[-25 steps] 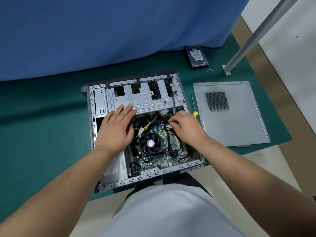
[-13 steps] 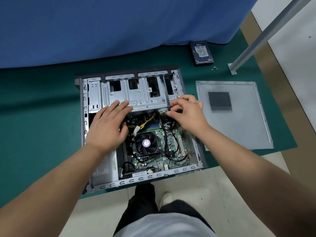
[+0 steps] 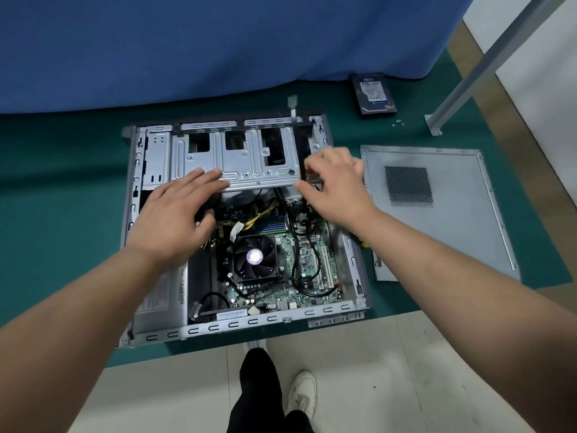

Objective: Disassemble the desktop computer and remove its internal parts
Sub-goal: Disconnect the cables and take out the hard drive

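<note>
- At the bottom edge, the person's dark trouser legs and one white shoe (image 3: 302, 393) stand on a pale floor; the rest of the body is cut off.
- The computer case (image 3: 243, 326) lies on its side, open face up, at the near edge of a green mat (image 3: 59, 198); its near metal rail is lined with slots.
- Inside, a grey power supply (image 3: 162, 295) sits at the near left, its label too blurred to read.
- The motherboard (image 3: 309, 260) fills the middle and right, with a black CPU fan (image 3: 255, 257) bearing a round purple sticker, black cables looping over the board and a yellow wire bundle (image 3: 260, 215) just beyond the fan.
- The left hand (image 3: 175, 220) lies flat, fingers straight, with its fingertips on the near edge of the silver drive cage (image 3: 246, 164).
- The right hand (image 3: 335, 185) is motion-blurred at the cage's right end; its fingers are curled, but whether they pinch a cable or the cage edge cannot be made out.
- A yellow-handled tool is almost wholly hidden under the right forearm.
- The removed side panel (image 3: 452, 232), with a mesh vent, lies flat to the right of the case.
- Farther back, a hard drive (image 3: 373, 93) rests near a blue cloth (image 3: 218, 42), with a few tiny screws (image 3: 398, 122) beside a metal post's foot (image 3: 434, 126).
</note>
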{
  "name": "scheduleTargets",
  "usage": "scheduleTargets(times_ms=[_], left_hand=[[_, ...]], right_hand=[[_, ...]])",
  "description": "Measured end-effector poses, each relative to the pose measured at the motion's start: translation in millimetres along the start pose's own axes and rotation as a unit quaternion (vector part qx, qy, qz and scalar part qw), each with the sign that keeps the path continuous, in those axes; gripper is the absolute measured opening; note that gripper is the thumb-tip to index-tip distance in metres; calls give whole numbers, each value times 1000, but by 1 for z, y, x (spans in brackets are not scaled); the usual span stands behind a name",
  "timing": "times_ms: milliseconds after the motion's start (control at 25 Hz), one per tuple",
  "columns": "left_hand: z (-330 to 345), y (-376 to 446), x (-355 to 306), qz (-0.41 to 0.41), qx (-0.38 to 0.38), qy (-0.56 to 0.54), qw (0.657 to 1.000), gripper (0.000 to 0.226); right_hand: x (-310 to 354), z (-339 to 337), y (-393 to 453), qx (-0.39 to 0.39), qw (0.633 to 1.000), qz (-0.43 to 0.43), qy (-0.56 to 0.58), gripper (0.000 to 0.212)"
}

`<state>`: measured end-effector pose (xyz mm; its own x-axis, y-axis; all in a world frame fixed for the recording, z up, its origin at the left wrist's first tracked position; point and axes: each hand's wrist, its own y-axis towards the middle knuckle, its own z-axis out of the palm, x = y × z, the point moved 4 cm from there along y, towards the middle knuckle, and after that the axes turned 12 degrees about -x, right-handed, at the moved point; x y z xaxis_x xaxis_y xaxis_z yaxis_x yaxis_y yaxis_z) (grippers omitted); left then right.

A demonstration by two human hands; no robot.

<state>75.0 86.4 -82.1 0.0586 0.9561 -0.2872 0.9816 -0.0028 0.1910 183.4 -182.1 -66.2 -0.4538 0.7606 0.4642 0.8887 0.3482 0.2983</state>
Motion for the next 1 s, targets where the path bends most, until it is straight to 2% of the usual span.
scheduleTargets(times_ms=[120, 200, 320, 560, 760, 880, 920, 1000], left_hand=[[2, 0, 1, 1, 1, -3, 1000, 61], [4, 0, 4, 3, 0, 0, 1000, 61], [6, 1, 7, 11, -5, -2, 1000, 62], [5, -2, 0, 27, -11, -4, 1000, 63], [5, -14, -29, 5, -41, -11, 999, 56], [20, -25, -79, 118, -62, -15, 991, 43], [28, -25, -94, 150, -49, -17, 987, 40], [46, -11, -107, 131, 26, -17, 991, 40]], right_hand=[[-3, 2, 23, 3, 998, -52, 23, 28], [0, 10, 39, 66, 992, -111, -9, 44], [1, 25, 52, 129, 972, -166, -103, 56], [-4, 36, 50, 140, 955, -156, -211, 60], [-4, 37, 52, 141, 956, -152, -207, 60], [-6, 38, 52, 136, 958, -149, -203, 61], [-6, 38, 52, 133, 959, -147, -201, 61], [-6, 39, 53, 130, 962, -144, -194, 62]])
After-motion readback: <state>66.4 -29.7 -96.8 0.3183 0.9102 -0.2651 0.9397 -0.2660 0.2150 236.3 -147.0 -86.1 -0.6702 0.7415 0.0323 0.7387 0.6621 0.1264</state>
